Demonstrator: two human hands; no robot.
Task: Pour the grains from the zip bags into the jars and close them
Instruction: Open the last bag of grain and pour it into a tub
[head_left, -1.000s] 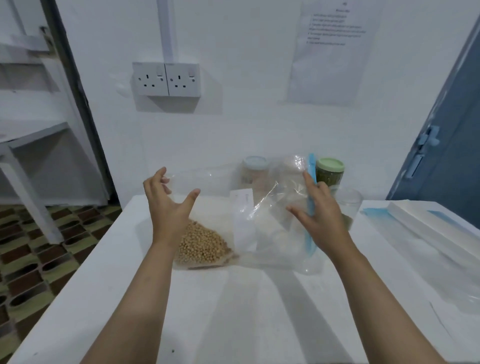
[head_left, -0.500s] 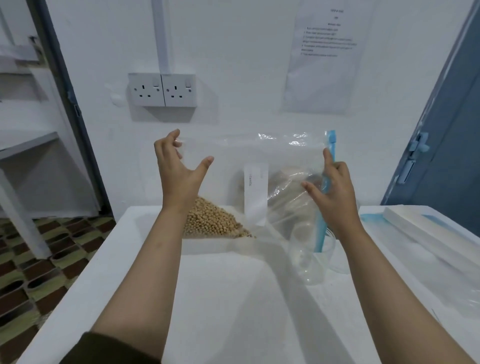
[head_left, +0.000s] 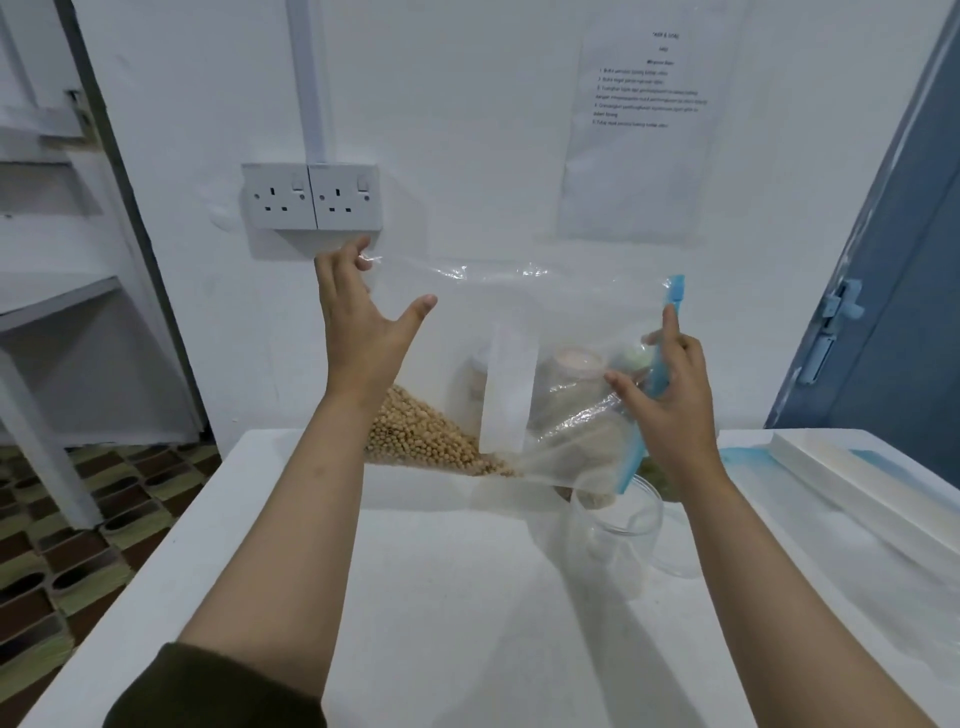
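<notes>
Above the white table (head_left: 441, 597), against a white wall, the items ran as follows, largest first.

Table: white top, holding the jars at its far side.

Zip bag (head_left: 519, 374): clear, soft film, held in the air and turned so its blue zip strip (head_left: 657, 384) ran down the right side, the strip's lower end hanging over the open jar. Judged light and floppy, slippery to the touch, and apt to fold wherever unsupported; best taken at a sealed corner and beside the zip, as held.

Left hand (head_left: 363, 332): raised, fingertips pinching the bag's upper left corner, thumb spread clear.

Right hand (head_left: 670, 400): gripping the bag at the zip strip, fingers behind the film, thumb in front.

Open jar (head_left: 615, 519): clear, lidless, standing on the table just below the zip end. Judged light enough to tip if the bag dragged on its rim.

Grains (head_left: 426, 441): pale round beans, heaped in the bag's lower left corner, the heaviest part of the load and likely to slide all at once toward the mouth. Whether any had reached the jar could not be told.

Lidded jars (head_left: 571, 364): seen dimly through the film, by the wall.
</notes>
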